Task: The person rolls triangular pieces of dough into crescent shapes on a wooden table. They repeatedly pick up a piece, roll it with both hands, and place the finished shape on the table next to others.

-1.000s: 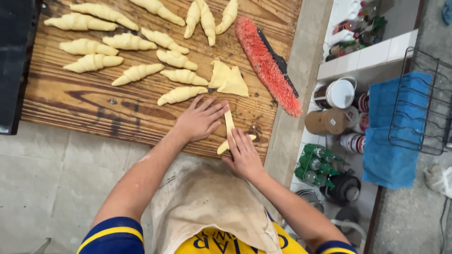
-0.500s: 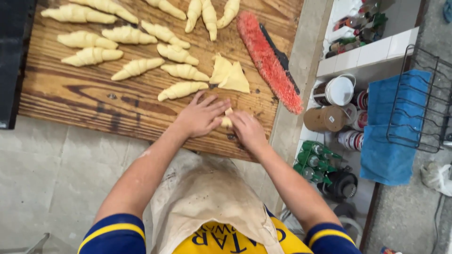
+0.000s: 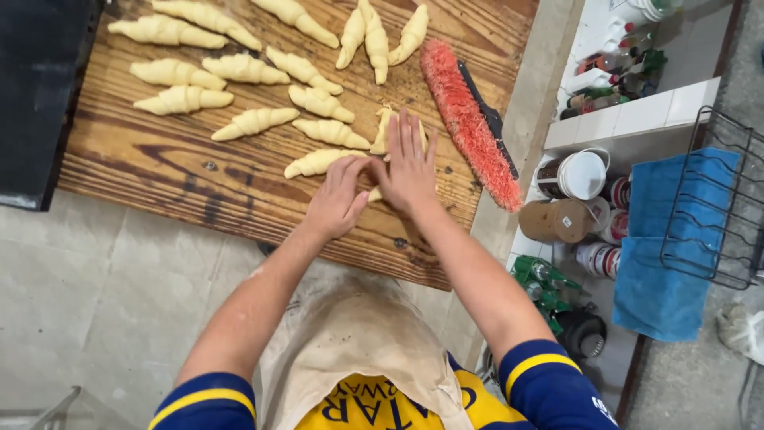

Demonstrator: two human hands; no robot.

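Wooden board (image 3: 159, 171) carries the work; we stand at its 6 o'clock edge, both hands out over the near-right part.

Left hand (image 3: 338, 199) lies palm down, fingers loosely curled over a piece of dough (image 3: 374, 193), only a pale end showing between our hands. Right hand (image 3: 410, 163) is flat, fingers spread and pointing to 12 o'clock, pressing on the same piece. Neither hand grasps: both are open palms bearing down, which looks like a rolling hold rather than a pinch.

Most of the dough piece is hidden under the palms. From the visible end we judge its long axis runs roughly 9 to 3 o'clock, across our fingers; which way the tip points we cannot tell.

Cut dough triangles (image 3: 384, 127) sit just past the right fingertips at 12 o'clock, partly covered, within easy reach. Rolled croissants (image 3: 253, 122) lie in rows from 10 to 12 o'clock, well clear of the hands, mostly lying left-right, a few by the far edge upright. The nearest one (image 3: 318, 162) touches or nearly touches the left fingertips.

Red brush (image 3: 469, 119) lies at 2 o'clock, slanted along the board's right edge, near the right hand but apart.
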